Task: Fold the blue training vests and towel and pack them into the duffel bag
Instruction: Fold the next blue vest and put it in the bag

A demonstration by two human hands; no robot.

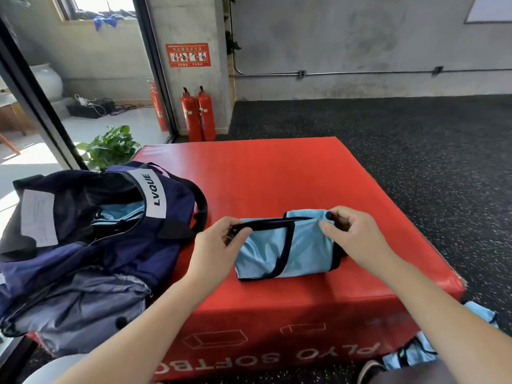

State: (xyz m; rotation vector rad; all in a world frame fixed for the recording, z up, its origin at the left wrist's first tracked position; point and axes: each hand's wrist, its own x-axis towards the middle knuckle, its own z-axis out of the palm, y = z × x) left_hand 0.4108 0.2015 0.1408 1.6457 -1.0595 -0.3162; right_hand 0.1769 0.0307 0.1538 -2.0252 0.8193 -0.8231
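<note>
A light blue training vest (288, 246) with black trim lies folded into a small bundle on the red soft box (271, 176). My left hand (219, 245) pinches its black-edged left end. My right hand (354, 234) grips the bundle's upper right corner. The navy duffel bag (91, 245) sits open on the box's left side, with light blue fabric (122, 212) visible inside it. More light blue vest fabric (415, 353) hangs at the lower right, near my leg.
Two red fire extinguishers (198, 115) stand against the concrete wall behind the box. A green potted plant (110, 146) sits beyond the bag. Dark speckled rubber floor (415, 151) surrounds the box on the right.
</note>
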